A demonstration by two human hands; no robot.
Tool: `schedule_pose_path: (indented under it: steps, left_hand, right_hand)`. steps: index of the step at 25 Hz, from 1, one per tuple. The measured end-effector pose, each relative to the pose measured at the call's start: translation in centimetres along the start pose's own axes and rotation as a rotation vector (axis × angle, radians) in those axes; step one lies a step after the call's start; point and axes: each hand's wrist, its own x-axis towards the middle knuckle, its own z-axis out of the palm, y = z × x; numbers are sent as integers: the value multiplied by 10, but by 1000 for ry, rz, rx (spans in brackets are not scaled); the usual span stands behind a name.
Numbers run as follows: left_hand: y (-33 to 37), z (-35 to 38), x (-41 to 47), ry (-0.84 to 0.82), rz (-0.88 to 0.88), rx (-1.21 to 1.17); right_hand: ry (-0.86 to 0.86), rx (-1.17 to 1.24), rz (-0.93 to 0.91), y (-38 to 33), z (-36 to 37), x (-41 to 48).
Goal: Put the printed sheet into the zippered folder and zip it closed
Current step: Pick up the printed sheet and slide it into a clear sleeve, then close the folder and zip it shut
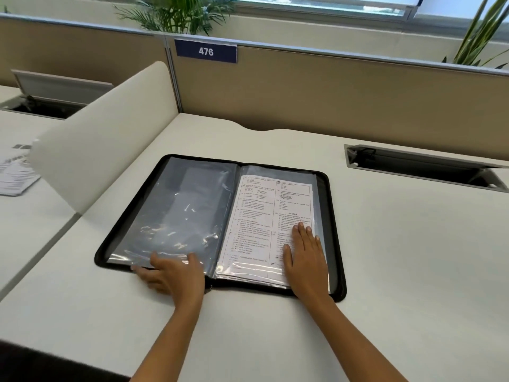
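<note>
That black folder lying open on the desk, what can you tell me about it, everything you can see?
The zippered folder lies flat and wide open on the white desk, unzipped. It looks like black fabric, with a zipper running round its rounded edge. Inside are shiny clear plastic sleeves. The left sleeve looks empty; the right side holds the printed sheet, covered in small text. The left hand rests at the left half's near edge, and the right hand presses flat on the sheet's side.

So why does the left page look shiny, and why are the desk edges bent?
Head view: window light glares off the empty plastic sleeve of the open folder; the wide lens bows the partition; the left hand is slightly blurred, and the printed sheet is too soft to read.
</note>
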Motion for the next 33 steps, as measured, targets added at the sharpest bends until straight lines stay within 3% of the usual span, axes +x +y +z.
schedule_pose_path:
  steps: [3, 7, 12, 18, 23, 28, 33]
  left_hand:
    - [3, -10, 10, 63, -126, -290]
    - [-2, -23, 21, 151, -280, -501]
    - [-16, -41, 33, 25, -239, -641]
    - [10, -42, 15, -123, 209, -673]
    - [31, -37, -4, -182, 572, -524]
    - [56, -32, -28, -265, 866, -448]
    - [72, -10, -62, -559, 1282, -354]
  right_hand:
    - [15, 6, -12, -1, -1, -2]
    - [38, 20, -7, -2, -1, -4]
    - [202, -10, -17, 4, -3, -13]
    - [295, -13, -72, 16, -12, -34]
    - [304, 16, -96, 26, -21, -55]
    - [298, 18, 25, 29, -27, -68]
    - [348, 79, 256, 30, -32, -79]
